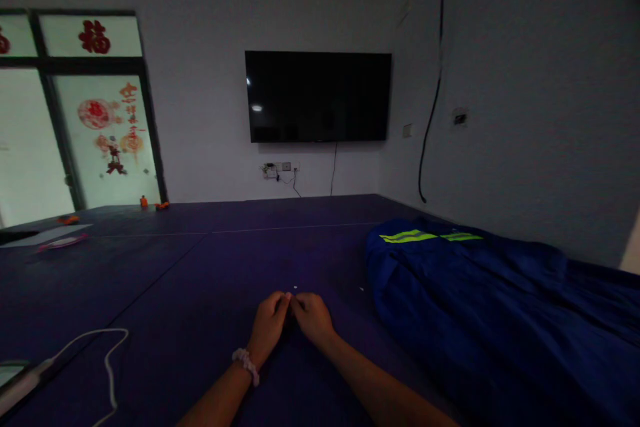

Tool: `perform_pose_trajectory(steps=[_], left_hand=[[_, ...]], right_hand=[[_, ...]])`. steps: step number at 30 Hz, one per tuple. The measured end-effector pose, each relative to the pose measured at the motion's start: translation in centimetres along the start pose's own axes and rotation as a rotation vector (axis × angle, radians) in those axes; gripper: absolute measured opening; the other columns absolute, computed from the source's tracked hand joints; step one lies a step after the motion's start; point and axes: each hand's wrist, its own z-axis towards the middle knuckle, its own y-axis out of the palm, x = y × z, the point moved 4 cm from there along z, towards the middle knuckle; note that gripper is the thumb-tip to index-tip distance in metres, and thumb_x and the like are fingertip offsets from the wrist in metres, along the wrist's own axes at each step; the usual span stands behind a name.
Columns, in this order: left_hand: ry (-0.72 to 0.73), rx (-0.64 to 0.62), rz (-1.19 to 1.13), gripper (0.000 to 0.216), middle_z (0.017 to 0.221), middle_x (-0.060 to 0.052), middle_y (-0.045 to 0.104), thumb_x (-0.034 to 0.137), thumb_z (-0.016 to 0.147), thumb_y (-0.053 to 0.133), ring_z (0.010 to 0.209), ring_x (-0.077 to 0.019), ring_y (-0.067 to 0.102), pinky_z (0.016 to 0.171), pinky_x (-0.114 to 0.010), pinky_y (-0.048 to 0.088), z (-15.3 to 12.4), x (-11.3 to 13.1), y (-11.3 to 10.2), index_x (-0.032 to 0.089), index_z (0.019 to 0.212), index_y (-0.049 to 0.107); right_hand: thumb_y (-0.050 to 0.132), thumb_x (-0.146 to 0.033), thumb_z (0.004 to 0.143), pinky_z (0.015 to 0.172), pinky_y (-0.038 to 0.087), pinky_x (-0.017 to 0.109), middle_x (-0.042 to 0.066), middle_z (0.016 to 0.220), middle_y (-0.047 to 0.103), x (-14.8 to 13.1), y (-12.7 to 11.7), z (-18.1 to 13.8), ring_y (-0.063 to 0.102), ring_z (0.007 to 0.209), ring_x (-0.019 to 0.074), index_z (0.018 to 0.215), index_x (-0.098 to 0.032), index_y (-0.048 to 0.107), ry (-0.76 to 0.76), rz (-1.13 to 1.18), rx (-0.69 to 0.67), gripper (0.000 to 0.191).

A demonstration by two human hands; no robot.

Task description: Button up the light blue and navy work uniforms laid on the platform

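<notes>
My left hand (271,317) and my right hand (313,317) meet over the dark purple tabletop (225,273), thumbs close together. Fingers on both are curled in. Whatever may be pinched between them is hidden or too small to make out. Round my left wrist is a pale scrunchie (245,365). Just beyond the fingertips lies a tiny white scrap (295,287), and a second white scrap (361,289) is farther right.
Dark blue clothing with yellow-green reflective strips (410,236) covers the right side. At left are a white cable (113,373), a pink-edged item (63,242) and small orange objects (144,201). A television (320,97) hangs on the far wall.
</notes>
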Motion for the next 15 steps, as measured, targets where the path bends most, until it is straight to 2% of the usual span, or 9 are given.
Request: perform_pose_trajectory(steps=[4,15], left_hand=[[0.004,0.018,0.027,0.050,0.055,0.001,0.048,0.062,0.076,0.031,0.053,-0.0130,0.043,0.052,-0.024,0.034,0.03,-0.13,-0.05,0.018,0.057,0.046],[-0.001,0.002,0.054,0.051,0.050,0.003,0.040,0.064,0.075,0.030,0.051,-0.0119,0.039,0.050,-0.024,0.031,0.03,-0.21,0.09,0.019,0.053,0.040]], right_hand=[[0.038,-0.037,0.085,0.046,0.025,0.019,0.001,0.054,0.057,-0.16,-0.05,-0.07,0.048,0.050,0.0089,0.056,-0.015,0.059,0.002,-0.042,0.005,0.042],[0.039,-0.032,0.083,0.045,0.021,0.020,-0.001,0.052,0.054,-0.23,-0.08,-0.07,0.044,0.047,0.0082,0.055,-0.016,0.058,-0.006,-0.106,0.031,0.037]])
